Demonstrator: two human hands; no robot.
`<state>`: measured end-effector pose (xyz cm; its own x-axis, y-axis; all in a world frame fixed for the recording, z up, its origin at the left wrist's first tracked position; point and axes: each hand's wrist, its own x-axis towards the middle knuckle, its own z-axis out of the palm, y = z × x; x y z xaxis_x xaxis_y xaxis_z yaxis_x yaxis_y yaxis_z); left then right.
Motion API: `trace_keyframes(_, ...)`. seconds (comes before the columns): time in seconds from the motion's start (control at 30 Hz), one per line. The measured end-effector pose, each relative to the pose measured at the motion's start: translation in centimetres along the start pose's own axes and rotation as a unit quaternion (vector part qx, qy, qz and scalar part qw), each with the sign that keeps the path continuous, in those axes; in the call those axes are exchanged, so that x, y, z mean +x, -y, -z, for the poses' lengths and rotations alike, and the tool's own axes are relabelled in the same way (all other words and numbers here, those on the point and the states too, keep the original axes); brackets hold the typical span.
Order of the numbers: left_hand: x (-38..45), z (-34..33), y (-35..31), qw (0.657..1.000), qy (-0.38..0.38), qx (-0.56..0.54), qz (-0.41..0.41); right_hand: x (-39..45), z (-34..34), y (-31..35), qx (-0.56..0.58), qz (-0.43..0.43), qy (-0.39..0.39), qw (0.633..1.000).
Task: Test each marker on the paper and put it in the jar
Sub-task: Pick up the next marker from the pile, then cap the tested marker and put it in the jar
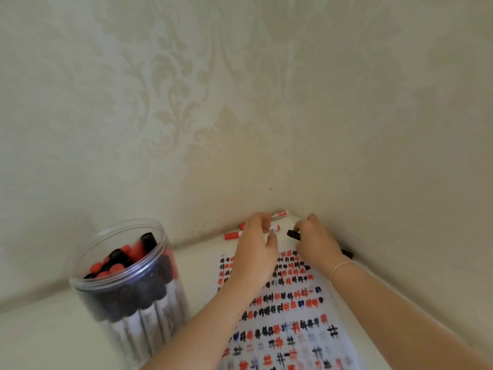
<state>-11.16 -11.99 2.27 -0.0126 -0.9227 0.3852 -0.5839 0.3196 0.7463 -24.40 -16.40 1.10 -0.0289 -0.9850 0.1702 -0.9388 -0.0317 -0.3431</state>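
Pale wall corner, white table (40, 335). Right hand (316, 243) fingers hold a black marker (294, 234); left hand (257, 252) fingers reach loosely for red markers (232, 235) — a bump might roll them away.

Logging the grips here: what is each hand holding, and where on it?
The right hand grips a black marker along its body, one end poking out. The left hand holds nothing, fingers relaxed above the red markers.

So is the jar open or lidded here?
Open: the clear plastic jar shows no lid, and marker caps poke up past its rim.
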Motion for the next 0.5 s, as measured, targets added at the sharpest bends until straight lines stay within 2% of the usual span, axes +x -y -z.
trace_keyframes(0.1,-0.3,-0.5,1.0,0.998,0.051,0.024,0.024,0.2,1.0,0.4,0.166,0.015,-0.080,0.983)
trace_keyframes(0.17,-0.7,-0.3,1.1,0.997,0.066,0.029,0.025,-0.3,2.6,1.5,0.300,0.018,-0.167,0.939)
trace_keyframes(0.23,-1.1,0.4,0.8,0.997,0.081,-0.005,0.016,-0.8,4.0,2.9,0.428,0.012,-0.205,0.880)
trace_keyframes(0.33,-1.7,1.3,-0.8,0.988,0.138,-0.070,0.015,-1.9,5.4,4.6,0.571,-0.023,-0.162,0.804)
trace_keyframes(0.43,-2.4,2.2,-1.8,0.987,0.127,-0.097,0.005,-3.3,6.2,5.5,0.636,-0.059,-0.096,0.763)
trace_keyframes(0.5,-3.2,2.9,-1.9,0.991,0.115,-0.060,-0.017,-4.4,6.4,5.7,0.647,-0.073,-0.020,0.759)
